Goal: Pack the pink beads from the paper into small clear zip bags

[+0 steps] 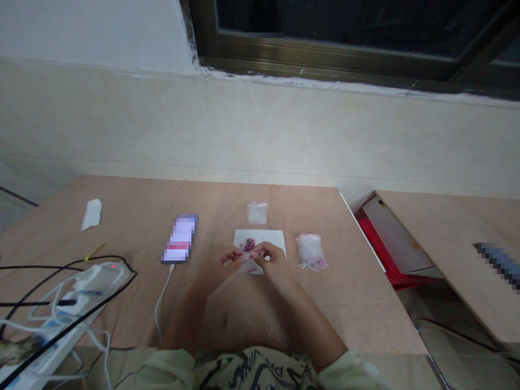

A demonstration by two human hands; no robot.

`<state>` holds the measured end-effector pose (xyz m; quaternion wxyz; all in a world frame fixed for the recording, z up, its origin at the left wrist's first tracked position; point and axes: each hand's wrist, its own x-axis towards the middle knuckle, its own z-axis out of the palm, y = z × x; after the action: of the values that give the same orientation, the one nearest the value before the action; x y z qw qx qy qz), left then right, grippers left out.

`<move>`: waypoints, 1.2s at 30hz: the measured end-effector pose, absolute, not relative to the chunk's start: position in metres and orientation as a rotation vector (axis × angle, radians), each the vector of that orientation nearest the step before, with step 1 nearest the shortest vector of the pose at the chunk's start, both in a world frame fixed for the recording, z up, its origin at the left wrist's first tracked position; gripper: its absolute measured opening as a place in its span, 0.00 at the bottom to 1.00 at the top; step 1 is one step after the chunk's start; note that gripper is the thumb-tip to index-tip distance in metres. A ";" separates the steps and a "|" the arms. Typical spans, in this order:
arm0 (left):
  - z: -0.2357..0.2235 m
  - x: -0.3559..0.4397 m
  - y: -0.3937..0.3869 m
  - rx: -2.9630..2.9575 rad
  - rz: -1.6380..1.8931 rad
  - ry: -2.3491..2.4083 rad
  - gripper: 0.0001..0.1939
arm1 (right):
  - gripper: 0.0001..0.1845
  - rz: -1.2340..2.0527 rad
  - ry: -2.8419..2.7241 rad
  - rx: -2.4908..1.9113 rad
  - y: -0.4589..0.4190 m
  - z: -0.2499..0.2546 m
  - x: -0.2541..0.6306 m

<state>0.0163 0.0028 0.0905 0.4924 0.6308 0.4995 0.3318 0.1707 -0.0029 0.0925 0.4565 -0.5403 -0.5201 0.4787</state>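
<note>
My left hand [229,260] and my right hand [273,259] meet over a white sheet of paper [278,238]. Between their pinched fingertips they hold a small clear zip bag [248,253] with a reddish edge; much of it is hidden by the fingers. Just beyond the fingertips, a little heap of dark pink beads [249,244] lies on the paper. A few pink bits also lie on the sheet nearer to me. To the right of the paper are clear zip bags [309,250] with some pink pieces inside. Another clear zip bag [257,213] lies behind the sheet.
A phone [180,238] with its screen lit lies to the left, a white cable plugged in. Farther left are a white power strip [101,276] with tangled cords and a scrap of white paper [91,214]. A second table [455,227] stands to the right across a gap.
</note>
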 end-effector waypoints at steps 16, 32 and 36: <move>0.084 0.010 0.019 1.723 0.822 1.276 0.11 | 0.14 1.351 -1.131 -1.278 0.009 0.085 0.187; 0.082 0.007 0.011 1.380 0.898 1.334 0.14 | 0.18 1.539 -1.198 -1.180 -0.012 0.070 0.181; 0.063 0.001 0.022 1.331 0.969 1.356 0.18 | 0.21 1.332 -1.187 -1.345 0.010 0.057 0.181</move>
<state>0.0008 0.0216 0.0633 0.4833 0.5464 0.5565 0.3977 0.1810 0.0101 0.0569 0.4383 -0.5410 -0.4774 0.5360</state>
